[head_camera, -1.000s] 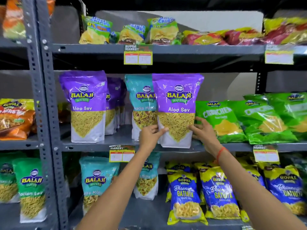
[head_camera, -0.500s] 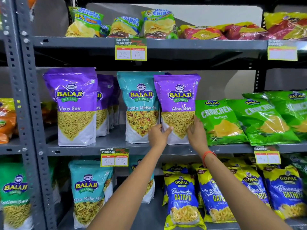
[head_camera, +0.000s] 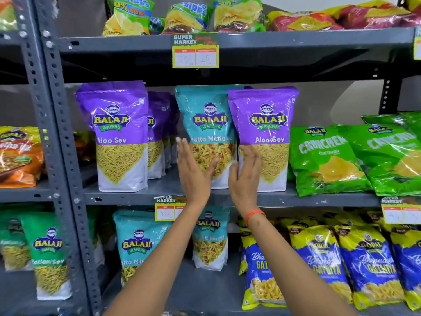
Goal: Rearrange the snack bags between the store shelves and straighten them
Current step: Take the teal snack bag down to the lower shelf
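Note:
On the middle shelf [head_camera: 330, 198] a teal Balaji Khatta Mitha Mix bag [head_camera: 205, 115] stands upright. A purple Aloo Sev bag [head_camera: 266, 106] stands right beside it and overlaps its right edge. Another purple Aloo Sev bag [head_camera: 114, 115] stands further left, with more purple bags behind it. My left hand [head_camera: 193, 172] is flat with its fingers spread, in front of the teal bag's lower left side. My right hand [head_camera: 247, 176] is raised flat at the seam between the teal and purple bags, its fingers lying over the purple bag's lower left corner. Neither hand grips anything.
Green Crunchem bags [head_camera: 323, 156] lean at the right of the middle shelf. Below are teal Balaji bags [head_camera: 136, 245], blue Gathiya bags [head_camera: 323, 265] and a green Ratlami Sev bag [head_camera: 47, 254]. Chip bags [head_camera: 186, 17] lie on the top shelf. A grey perforated upright [head_camera: 59, 133] divides the racks.
Both hands have let go of the right purple Aloo Sev bag, which now stands on the shelf. They have shifted left and up to either side of the teal bag. The camera came closer.

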